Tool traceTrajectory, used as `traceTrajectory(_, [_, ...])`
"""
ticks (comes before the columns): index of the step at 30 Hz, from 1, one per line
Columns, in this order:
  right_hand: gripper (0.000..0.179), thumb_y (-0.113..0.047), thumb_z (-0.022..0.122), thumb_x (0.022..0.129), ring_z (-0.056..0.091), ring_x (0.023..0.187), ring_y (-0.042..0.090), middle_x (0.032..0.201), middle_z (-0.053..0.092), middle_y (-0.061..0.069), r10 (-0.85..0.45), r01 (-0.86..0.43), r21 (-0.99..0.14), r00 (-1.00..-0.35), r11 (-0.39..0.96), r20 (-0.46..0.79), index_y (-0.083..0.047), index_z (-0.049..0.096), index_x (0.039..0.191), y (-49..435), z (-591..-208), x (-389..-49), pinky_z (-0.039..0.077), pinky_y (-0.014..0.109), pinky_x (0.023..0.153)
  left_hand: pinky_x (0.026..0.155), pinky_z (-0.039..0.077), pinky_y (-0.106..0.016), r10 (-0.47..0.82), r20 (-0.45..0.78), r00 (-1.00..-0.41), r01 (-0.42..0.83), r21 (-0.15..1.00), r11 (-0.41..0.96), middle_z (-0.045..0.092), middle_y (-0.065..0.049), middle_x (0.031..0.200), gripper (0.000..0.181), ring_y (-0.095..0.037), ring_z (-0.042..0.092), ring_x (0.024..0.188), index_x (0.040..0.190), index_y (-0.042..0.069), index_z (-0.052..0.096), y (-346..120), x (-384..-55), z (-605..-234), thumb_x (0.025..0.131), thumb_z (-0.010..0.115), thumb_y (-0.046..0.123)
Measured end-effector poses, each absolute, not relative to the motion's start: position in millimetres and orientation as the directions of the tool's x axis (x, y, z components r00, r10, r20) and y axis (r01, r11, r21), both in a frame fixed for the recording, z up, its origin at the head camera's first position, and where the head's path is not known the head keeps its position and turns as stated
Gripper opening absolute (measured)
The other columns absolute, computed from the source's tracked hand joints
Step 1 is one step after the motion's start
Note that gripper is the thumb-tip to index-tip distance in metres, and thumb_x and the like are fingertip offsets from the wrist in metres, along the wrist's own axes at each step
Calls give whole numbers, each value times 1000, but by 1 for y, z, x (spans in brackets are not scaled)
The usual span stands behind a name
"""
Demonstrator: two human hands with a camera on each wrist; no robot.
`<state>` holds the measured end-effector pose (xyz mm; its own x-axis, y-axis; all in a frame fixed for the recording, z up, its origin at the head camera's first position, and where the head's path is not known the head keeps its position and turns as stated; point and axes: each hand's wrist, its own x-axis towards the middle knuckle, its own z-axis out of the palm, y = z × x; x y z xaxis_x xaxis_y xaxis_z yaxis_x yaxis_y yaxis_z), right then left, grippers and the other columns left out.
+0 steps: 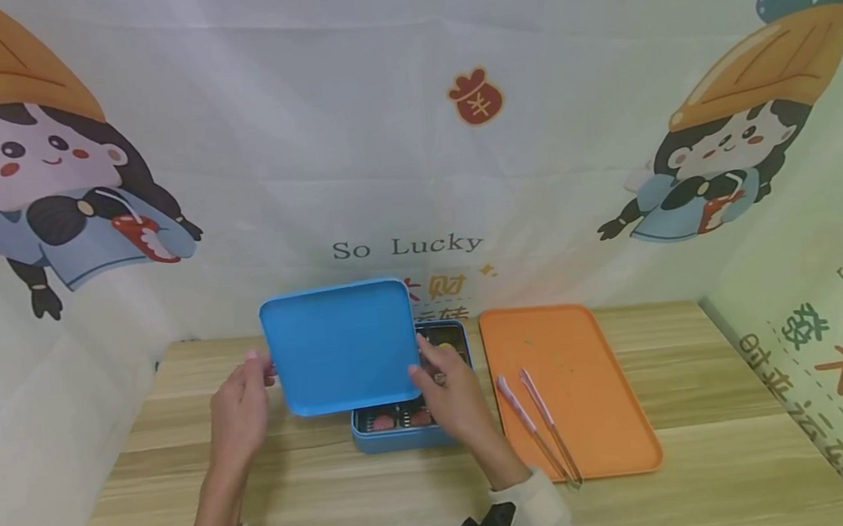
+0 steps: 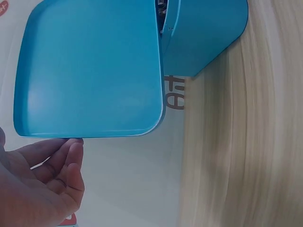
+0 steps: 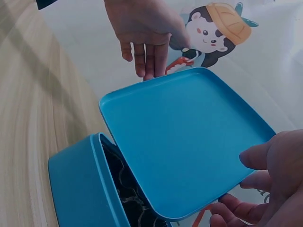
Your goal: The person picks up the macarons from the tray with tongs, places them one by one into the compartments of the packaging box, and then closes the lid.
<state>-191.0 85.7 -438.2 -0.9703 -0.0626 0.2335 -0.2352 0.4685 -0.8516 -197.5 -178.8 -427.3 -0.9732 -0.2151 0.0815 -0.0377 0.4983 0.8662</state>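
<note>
A blue tin lid, its inside facing me, is held up at a tilt over the left part of a blue tin box. My right hand pinches the lid's right edge, thumb on the inner face and fingers behind. At the opposite edge, the fingertips of my left hand touch the rim; in the left wrist view its thumb is mostly cut off by the frame. Inside the box, a dark divided insert shows, with pinkish round pieces in front compartments. The lid hides much of the rest.
To the right of the box lies an orange tray with a few small crumbs. Tongs with pale pink tips rest on it, handle end over the front rim. The wooden table meets a printed cloth backdrop behind.
</note>
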Motion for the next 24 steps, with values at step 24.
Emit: traceTrajectory(24, [60, -47, 23, 108, 55, 122, 34, 134, 60, 18, -14, -121, -959, -992, 255, 122, -8, 53, 142, 94, -435, -192, 46, 56, 99, 82, 45, -27, -180, 174, -968, 78, 893, 443, 65, -23, 123, 73, -30, 59, 109, 120, -5, 62, -177, -196, -426, 108, 8, 43])
